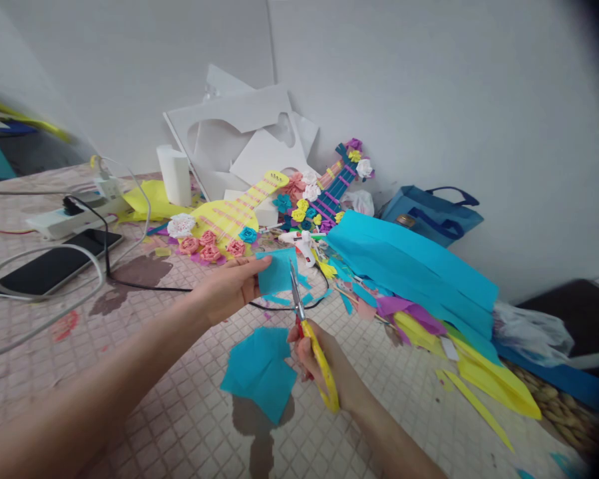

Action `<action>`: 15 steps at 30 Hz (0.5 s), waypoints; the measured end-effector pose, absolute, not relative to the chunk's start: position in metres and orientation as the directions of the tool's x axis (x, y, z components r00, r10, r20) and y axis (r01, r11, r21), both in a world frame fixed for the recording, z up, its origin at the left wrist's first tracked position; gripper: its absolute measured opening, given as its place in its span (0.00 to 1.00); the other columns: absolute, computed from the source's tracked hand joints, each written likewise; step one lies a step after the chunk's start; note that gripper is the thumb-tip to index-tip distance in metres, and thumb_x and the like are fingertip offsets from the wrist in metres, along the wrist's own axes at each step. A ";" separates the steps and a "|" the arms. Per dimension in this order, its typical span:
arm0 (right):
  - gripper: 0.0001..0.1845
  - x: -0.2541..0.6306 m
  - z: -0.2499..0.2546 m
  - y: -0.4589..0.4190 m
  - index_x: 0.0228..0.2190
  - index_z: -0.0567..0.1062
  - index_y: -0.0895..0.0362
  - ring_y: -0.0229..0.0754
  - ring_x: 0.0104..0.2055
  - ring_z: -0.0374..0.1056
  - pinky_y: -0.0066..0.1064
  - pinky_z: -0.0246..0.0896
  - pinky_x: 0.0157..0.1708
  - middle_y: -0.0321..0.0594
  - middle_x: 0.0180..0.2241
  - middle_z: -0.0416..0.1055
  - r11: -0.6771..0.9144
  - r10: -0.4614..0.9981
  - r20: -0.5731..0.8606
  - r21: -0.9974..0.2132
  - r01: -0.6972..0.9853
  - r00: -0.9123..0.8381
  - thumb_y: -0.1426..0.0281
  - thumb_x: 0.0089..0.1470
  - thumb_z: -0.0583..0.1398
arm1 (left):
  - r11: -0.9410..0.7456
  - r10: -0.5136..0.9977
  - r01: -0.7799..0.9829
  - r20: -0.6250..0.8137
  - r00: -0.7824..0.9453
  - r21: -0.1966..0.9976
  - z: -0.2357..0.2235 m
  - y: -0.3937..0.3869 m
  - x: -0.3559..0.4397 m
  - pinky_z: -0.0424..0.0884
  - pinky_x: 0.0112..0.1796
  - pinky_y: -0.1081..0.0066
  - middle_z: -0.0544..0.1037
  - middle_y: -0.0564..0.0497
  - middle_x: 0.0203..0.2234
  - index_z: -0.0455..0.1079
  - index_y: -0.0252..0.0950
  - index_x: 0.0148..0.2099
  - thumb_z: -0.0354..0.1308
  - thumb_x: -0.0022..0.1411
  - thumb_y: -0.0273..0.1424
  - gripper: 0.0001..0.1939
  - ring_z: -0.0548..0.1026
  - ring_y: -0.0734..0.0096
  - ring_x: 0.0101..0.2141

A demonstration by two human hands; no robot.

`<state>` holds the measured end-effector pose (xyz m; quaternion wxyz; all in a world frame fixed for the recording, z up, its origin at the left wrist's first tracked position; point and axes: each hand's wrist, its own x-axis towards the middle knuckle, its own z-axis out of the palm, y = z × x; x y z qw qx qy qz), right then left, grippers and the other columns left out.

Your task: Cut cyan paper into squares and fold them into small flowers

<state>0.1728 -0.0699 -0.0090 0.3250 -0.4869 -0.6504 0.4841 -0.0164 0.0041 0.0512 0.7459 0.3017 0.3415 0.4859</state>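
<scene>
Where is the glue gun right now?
Head view, centre: the glue gun lies beyond the scissors, between the yellow guitar cutout and the long blue paper.

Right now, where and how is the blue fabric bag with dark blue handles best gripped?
Probably the upper dark blue handle, from above: it arches clear of the blue fabric bag, leaving a gap to hook fingers through. The lower handle lies against its side.

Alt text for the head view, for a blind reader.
Left hand holds a blue paper square while right hand works yellow-handled scissors at its edge; more blue paper pieces lie below on the tiled table.
</scene>
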 end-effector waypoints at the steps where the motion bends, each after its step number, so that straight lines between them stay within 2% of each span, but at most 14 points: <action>1: 0.27 0.173 -0.009 -0.070 0.32 0.64 0.57 0.30 0.18 0.49 0.22 0.52 0.17 0.29 0.19 0.55 0.053 0.949 -0.049 -0.949 0.310 -0.311 0.44 0.55 0.49 | 0.352 0.928 -0.510 -0.222 0.299 0.785 0.051 0.004 -0.017 0.76 0.33 0.74 0.81 0.45 0.29 0.75 0.29 0.33 0.54 0.63 0.24 0.09 0.78 0.72 0.27; 5: 0.26 0.173 -0.009 -0.070 0.33 0.64 0.56 0.30 0.18 0.52 0.23 0.53 0.17 0.31 0.22 0.57 0.010 0.948 -0.093 -0.948 0.318 -0.306 0.45 0.54 0.50 | 0.372 0.915 -0.495 -0.222 0.336 0.785 0.050 0.005 -0.017 0.77 0.34 0.73 0.81 0.45 0.30 0.75 0.29 0.35 0.54 0.63 0.23 0.09 0.78 0.71 0.28; 9: 0.25 0.173 -0.007 -0.070 0.33 0.64 0.56 0.31 0.18 0.52 0.23 0.53 0.18 0.29 0.19 0.54 0.036 0.957 -0.069 -0.936 0.351 -0.282 0.46 0.55 0.50 | 0.384 0.907 -0.492 -0.219 0.359 0.781 0.050 0.003 -0.014 0.76 0.33 0.73 0.80 0.43 0.28 0.75 0.27 0.34 0.53 0.63 0.23 0.10 0.78 0.70 0.27; 15: 0.30 0.171 -0.005 -0.070 0.31 0.63 0.56 0.31 0.17 0.51 0.24 0.52 0.17 0.28 0.17 0.53 0.042 0.965 -0.058 -0.929 0.369 -0.256 0.41 0.52 0.48 | 0.394 0.904 -0.482 -0.235 0.358 0.782 0.052 -0.001 -0.009 0.76 0.30 0.75 0.80 0.45 0.25 0.75 0.28 0.29 0.51 0.64 0.22 0.14 0.77 0.72 0.26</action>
